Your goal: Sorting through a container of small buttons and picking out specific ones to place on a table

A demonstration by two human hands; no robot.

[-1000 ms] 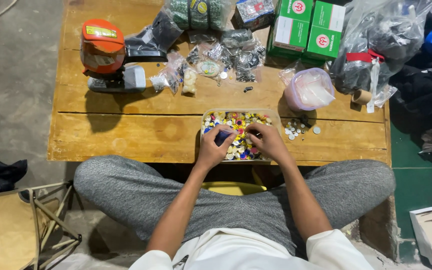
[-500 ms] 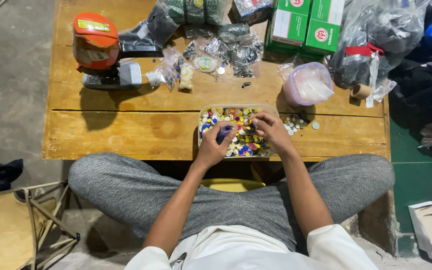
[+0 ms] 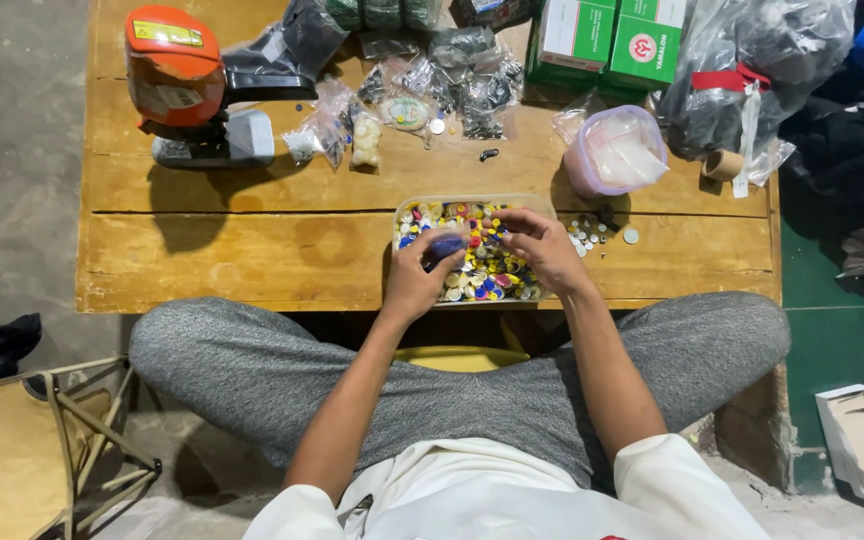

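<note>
Wooden bench [image 3: 252, 250] carries a clear tray [image 3: 472, 205] of coloured buttons [image 3: 487, 275] under both hands. Left hand [image 3: 417, 280] pinches a blue button [image 3: 446, 244] over the tray. Right hand [image 3: 542, 250], fingers curled, picks among the buttons. Beyond its knuckles lie loose white buttons [image 3: 587, 232] and a pink tub [image 3: 614, 152].

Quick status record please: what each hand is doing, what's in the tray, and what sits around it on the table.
left hand: over the tray's left part, fingers pinching a small blue piece
right hand: over the tray's right part, fingertips down among the pieces
tray: clear, shallow, full of small multicoloured round pieces
loose pieces: small pale ones, right of the tray
table: wooden planks
orange device: far left
small clear bags: behind the tray
green boxes: far right
</note>
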